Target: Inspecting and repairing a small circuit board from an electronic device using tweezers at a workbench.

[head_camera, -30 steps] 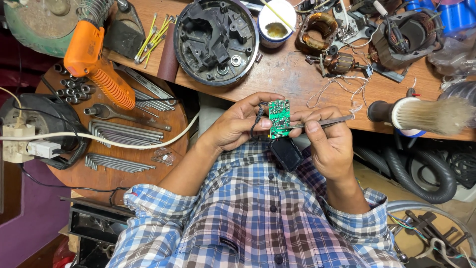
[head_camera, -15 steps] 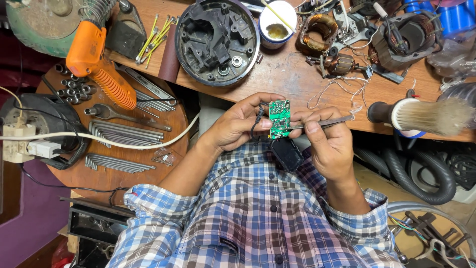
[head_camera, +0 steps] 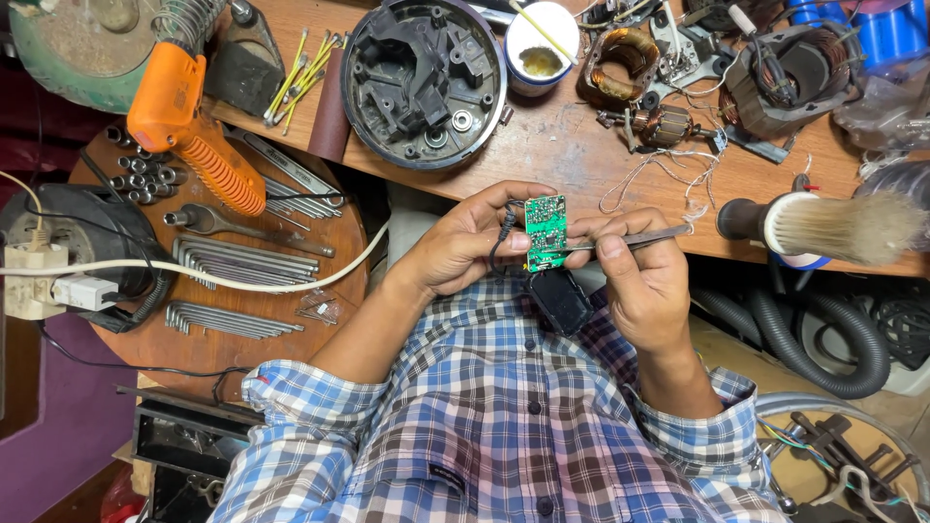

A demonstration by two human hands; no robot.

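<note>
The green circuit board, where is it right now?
In the head view the green circuit board sits centre frame, pinched in the left hand, with the right hand touching thin tweezers to it, above a black casing.

This is a small repair workshop for electrical tools. The worn wooden tabletop (head_camera: 542, 160) is crowded with motor parts: a copper-wound stator (head_camera: 620, 58), an armature (head_camera: 664, 124), and an opened black round housing (head_camera: 423, 77). A round side table (head_camera: 145, 344) carries rows of hex keys (head_camera: 242, 261), sockets (head_camera: 140, 174) and an orange hot-air gun (head_camera: 189, 126). A dusting brush (head_camera: 833, 228) lies at the tabletop's edge.
</note>
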